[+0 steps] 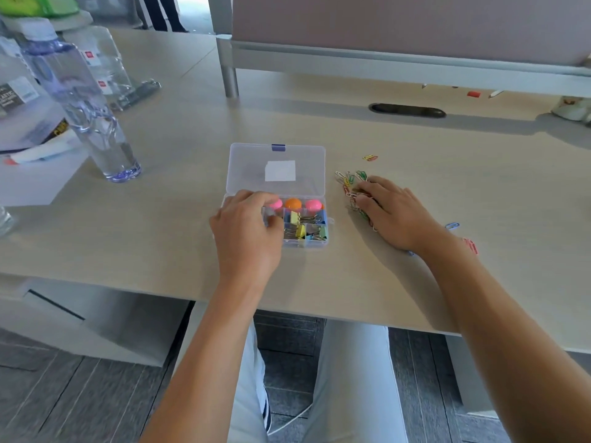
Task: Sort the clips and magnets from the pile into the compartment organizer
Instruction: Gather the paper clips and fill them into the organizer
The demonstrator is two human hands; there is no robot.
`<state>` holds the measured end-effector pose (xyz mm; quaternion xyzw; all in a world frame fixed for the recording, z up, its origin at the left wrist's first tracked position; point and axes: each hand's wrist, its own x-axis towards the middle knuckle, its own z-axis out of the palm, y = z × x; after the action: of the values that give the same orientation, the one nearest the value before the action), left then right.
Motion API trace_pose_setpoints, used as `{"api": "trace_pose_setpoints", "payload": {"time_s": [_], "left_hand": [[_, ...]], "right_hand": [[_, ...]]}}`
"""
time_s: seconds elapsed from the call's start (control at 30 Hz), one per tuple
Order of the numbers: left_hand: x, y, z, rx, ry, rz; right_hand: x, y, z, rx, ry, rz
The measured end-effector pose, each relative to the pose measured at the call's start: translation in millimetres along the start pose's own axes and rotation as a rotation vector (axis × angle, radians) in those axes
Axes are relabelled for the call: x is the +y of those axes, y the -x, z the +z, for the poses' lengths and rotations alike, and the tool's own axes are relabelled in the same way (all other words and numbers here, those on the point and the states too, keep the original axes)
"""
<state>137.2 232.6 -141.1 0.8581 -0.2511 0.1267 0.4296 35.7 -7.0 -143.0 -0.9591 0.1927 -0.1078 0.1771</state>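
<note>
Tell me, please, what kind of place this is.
Probably an office. The long pale desk has a cable slot and a partition screen behind it, and stationery lies on it: a pile of paper clips and a clear compartment organizer.

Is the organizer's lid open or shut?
Open. The lid is swung back flat on the table beyond the organizer, leaving the magnets and binder clips uncovered.
</note>
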Motion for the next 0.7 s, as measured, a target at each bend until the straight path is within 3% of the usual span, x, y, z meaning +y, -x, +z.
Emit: {"api": "trace_pose_setpoints", "payload": {"time_s": [0.2,0.3,0.4,0.5,0.7], "left_hand": [[28.2,2.1,5.6,0.096,0.149,0.04],[63.9,6.5,27.0,-0.02,0.286,0.043],[98.2,9.5,63.6,-0.276,0.26,0.087],[114.5,5.8,100.1,-0.466,0.119,0.006],[108.6,-19.0,133.0,-0.427,-0.115,-0.089]], "right_hand": [[10.0,22.3,-8.5,0.12,0.049,0.231],[22.7,49.9,-15.9,0.164,0.052,0.431],[38.8,76.1,-18.0,0.205,0.045,0.571],[42.9,87.2,-13.8,0.193,0.084,0.609],[42.6,40.2,-10.1,0.098,0.075,0.516]]}}
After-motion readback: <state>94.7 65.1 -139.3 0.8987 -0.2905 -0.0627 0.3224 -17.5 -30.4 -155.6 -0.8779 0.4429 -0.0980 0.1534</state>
